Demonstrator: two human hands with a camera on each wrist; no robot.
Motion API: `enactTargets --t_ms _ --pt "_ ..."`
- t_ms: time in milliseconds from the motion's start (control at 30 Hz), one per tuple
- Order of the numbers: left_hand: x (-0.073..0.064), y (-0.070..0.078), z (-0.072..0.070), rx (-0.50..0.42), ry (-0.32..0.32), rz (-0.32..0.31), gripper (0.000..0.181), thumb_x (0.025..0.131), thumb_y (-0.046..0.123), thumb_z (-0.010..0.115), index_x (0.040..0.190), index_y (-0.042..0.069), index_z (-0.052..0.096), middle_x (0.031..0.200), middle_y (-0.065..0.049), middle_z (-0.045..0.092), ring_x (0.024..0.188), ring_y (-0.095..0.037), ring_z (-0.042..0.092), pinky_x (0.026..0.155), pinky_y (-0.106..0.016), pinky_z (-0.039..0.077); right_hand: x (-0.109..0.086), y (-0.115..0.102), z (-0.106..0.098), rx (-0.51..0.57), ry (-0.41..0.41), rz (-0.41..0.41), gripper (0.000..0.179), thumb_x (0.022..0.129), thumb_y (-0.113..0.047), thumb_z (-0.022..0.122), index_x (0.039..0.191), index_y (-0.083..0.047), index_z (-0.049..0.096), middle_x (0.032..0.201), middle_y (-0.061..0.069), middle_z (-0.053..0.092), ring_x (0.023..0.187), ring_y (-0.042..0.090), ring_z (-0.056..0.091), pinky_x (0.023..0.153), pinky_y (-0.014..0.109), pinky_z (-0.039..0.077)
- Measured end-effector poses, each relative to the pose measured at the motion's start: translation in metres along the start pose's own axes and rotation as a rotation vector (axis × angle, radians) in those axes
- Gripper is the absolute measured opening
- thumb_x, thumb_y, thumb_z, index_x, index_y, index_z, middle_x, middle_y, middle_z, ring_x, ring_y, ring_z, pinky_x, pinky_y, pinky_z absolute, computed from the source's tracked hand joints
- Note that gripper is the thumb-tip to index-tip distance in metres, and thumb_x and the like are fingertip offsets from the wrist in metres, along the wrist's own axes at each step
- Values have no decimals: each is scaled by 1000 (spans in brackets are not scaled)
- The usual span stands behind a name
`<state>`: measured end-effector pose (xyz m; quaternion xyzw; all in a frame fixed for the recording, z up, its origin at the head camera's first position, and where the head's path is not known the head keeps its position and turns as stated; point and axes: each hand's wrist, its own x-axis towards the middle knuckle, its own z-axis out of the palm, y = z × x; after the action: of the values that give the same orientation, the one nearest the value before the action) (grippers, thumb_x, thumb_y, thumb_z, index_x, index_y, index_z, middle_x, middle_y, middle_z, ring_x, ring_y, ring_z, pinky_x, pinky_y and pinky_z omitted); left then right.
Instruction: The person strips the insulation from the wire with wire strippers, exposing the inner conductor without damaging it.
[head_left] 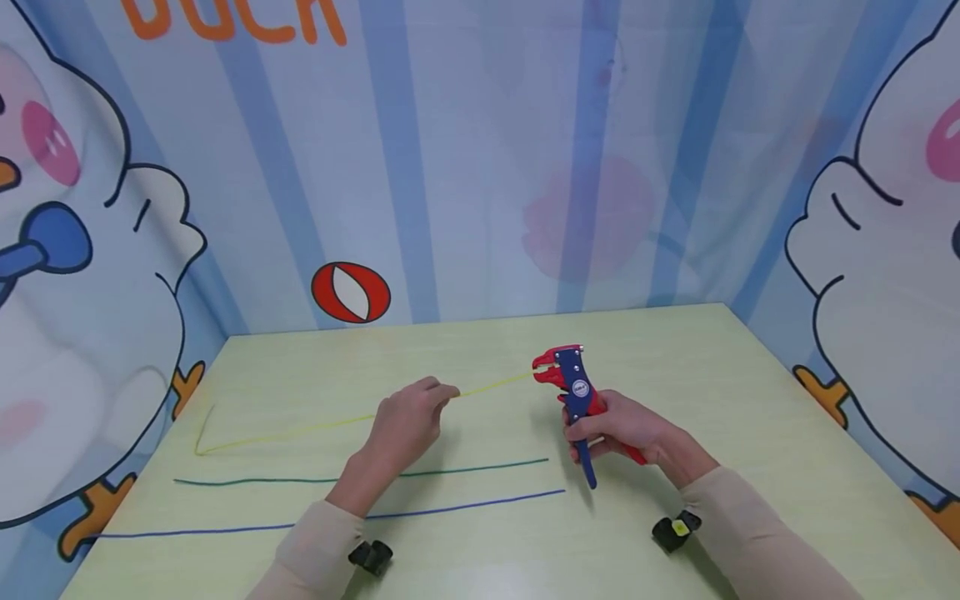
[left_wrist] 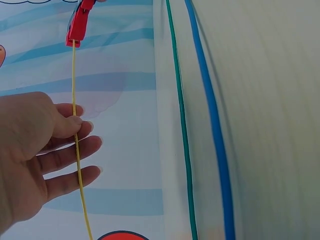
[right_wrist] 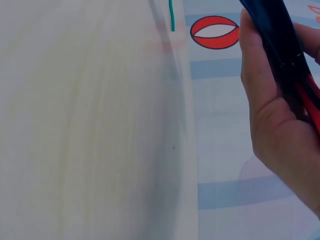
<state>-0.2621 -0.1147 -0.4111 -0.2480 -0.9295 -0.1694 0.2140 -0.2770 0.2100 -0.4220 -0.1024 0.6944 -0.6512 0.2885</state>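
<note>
Between thumb and fingertips, my left hand (head_left: 408, 419) pinches a thin yellow wire (head_left: 495, 384) above the table. The wire's right end reaches the red jaws of a wire stripper (head_left: 576, 387); the left wrist view shows it meeting the mouth of the red head (left_wrist: 79, 27). Its other end trails left and bends up sharply. My right hand (head_left: 618, 425) grips the stripper's blue and red handles, with the tool roughly upright. In the right wrist view the dark handle (right_wrist: 282, 45) lies across the palm, and the tool's head is out of frame.
A green wire (head_left: 480, 469) and a longer blue wire (head_left: 480, 506) lie side by side on the pale table (head_left: 675, 358), passing beneath my left forearm. A printed curtain (head_left: 480, 167) rises behind the table and along its sides. Each wrist wears a black camera (head_left: 371, 557).
</note>
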Motion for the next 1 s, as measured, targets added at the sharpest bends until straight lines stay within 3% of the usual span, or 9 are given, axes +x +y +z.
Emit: enactTargets --t_ms 333,567,1000 --pt "0 -2 -3 2 20 10 24 88 0 74 109 11 77 93 -3 71 81 -18 70 64 -31 57 1 1 -2 -15 -43 -22 43 91 -9 71 118 15 49 106 31 60 85 31 70 85 49 57" --pt "0 -2 -3 -3 23 35 23 89 1 73 109 12 76 93 -2 71 80 -17 69 62 -30 57 0 -1 0 -23 -80 -44 42 91 -9 71 118 14 49 103 23 70 95 38 71 91 47 54" --pt "0 -1 -2 -6 23 38 23 89 1 73 109 13 77 93 -2 71 80 -18 70 63 -30 57 -3 -3 2 -8 -106 -33 41 91 -7 71 116 15 48 106 34 60 84 32 71 85 50 56"
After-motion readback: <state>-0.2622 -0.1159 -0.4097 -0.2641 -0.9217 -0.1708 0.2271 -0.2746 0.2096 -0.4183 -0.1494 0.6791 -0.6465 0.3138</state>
